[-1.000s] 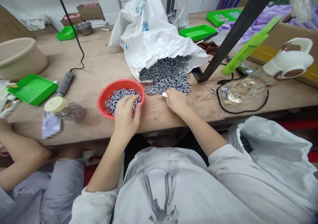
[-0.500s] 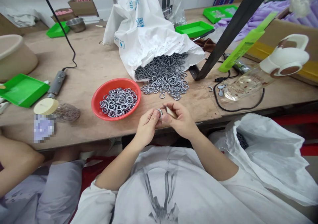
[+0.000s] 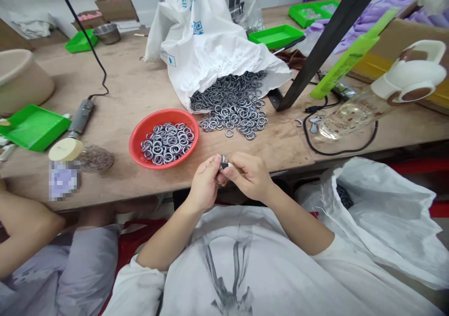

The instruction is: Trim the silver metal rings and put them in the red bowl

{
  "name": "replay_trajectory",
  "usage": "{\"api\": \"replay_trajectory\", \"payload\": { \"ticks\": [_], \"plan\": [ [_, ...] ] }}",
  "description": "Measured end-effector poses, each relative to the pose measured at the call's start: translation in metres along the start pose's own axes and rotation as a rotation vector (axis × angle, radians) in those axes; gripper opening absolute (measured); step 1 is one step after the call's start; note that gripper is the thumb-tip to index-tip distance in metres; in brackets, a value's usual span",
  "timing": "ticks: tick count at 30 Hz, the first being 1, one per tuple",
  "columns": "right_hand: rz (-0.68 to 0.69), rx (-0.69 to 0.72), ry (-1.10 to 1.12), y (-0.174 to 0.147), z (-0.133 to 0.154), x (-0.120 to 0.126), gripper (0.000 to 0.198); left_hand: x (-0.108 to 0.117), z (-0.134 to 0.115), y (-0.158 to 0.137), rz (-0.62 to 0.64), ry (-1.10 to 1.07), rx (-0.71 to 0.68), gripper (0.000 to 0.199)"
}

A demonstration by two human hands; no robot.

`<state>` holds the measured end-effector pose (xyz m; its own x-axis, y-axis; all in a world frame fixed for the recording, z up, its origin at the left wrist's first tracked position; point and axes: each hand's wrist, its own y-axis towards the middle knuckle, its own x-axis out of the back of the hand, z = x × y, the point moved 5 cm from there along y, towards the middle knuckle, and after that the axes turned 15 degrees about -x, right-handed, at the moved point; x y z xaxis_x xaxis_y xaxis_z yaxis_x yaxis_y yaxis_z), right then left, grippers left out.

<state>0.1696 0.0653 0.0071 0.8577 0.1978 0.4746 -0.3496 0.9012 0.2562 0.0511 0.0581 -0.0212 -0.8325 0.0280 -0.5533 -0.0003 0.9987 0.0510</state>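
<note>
At the table's front edge, my left hand (image 3: 204,185) pinches a small grey ring (image 3: 223,158) between thumb and fingers. My right hand (image 3: 254,175) is closed round a small tool whose dark flat tip (image 3: 224,165) meets the ring; the rest of it is hidden in my fingers, so its exact kind is unclear. Left of my hands stands a red bowl (image 3: 135,140) holding many similar grey rings (image 3: 168,143). Beyond my hands, a heap of loose grey rings (image 3: 242,115) spills from the mouth of a white sack (image 3: 210,49).
A dark metal post (image 3: 315,59) rises right of the sack. Farther right are a clear bottle (image 3: 354,112) and a black cable (image 3: 336,153). On the left lie a grey handheld tool (image 3: 81,117) and a green tray (image 3: 35,126); another person's arm (image 3: 28,227) is close by.
My right hand has turned and moved left, bringing the tool's dark tip against the ring. The tool's pale part, visible before, is now covered by my fingers.
</note>
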Motion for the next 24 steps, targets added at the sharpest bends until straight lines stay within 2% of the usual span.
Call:
{"api": "replay_trajectory", "payload": {
  "ticks": [2, 4, 7, 9, 11, 13, 15, 17, 19, 21, 22, 24],
  "plan": [
    [0.006, 0.003, -0.023, 0.0, 0.0, -0.001, 0.047, 0.0, 0.002, -0.002, 0.021, 0.006, 0.0, 0.056],
    [0.033, -0.035, 0.018, 0.006, -0.008, -0.001, 0.048, -0.002, 0.001, -0.008, 0.097, 0.052, -0.027, 0.054],
    [-0.028, -0.232, 0.01, 0.023, -0.038, 0.005, 0.057, -0.01, -0.008, -0.023, 0.361, 0.224, -0.07, 0.05],
    [-0.063, -0.408, -0.162, 0.037, -0.062, 0.008, 0.056, -0.009, -0.023, -0.025, 0.48, 0.427, -0.158, 0.047],
    [-0.054, -0.473, -0.372, 0.052, -0.076, 0.009, 0.04, 0.007, -0.051, -0.013, 0.389, 0.8, -0.391, 0.041],
    [-0.044, -0.444, -0.563, 0.066, -0.077, 0.007, 0.035, 0.03, -0.079, 0.004, 0.216, 1.33, -0.605, 0.034],
    [-0.026, -0.425, -0.721, 0.078, -0.074, 0.003, 0.036, 0.053, -0.097, 0.021, 0.104, 1.705, -0.66, 0.038],
    [-0.001, -0.456, -0.836, 0.086, -0.073, 0.0, 0.027, 0.067, -0.104, 0.031, 0.021, 1.929, -0.651, 0.048],
    [-0.016, -0.466, -0.856, 0.089, -0.072, 0.0, 0.023, 0.065, -0.105, 0.028, 0.006, 1.918, -0.739, 0.048],
    [-0.037, -0.435, -0.686, 0.085, -0.069, 0.003, 0.019, 0.048, -0.097, 0.018, 0.086, 1.695, -0.862, 0.039],
    [-0.014, -0.41, -0.493, 0.08, -0.067, 0.003, 0.019, 0.039, -0.09, 0.013, 0.145, 1.54, -0.864, 0.035],
    [0.115, -0.337, 0.019, 0.066, -0.059, 0.002, 0.025, 0.026, -0.068, 0.009, 0.238, 1.219, -0.694, 0.035]
  ]
}}
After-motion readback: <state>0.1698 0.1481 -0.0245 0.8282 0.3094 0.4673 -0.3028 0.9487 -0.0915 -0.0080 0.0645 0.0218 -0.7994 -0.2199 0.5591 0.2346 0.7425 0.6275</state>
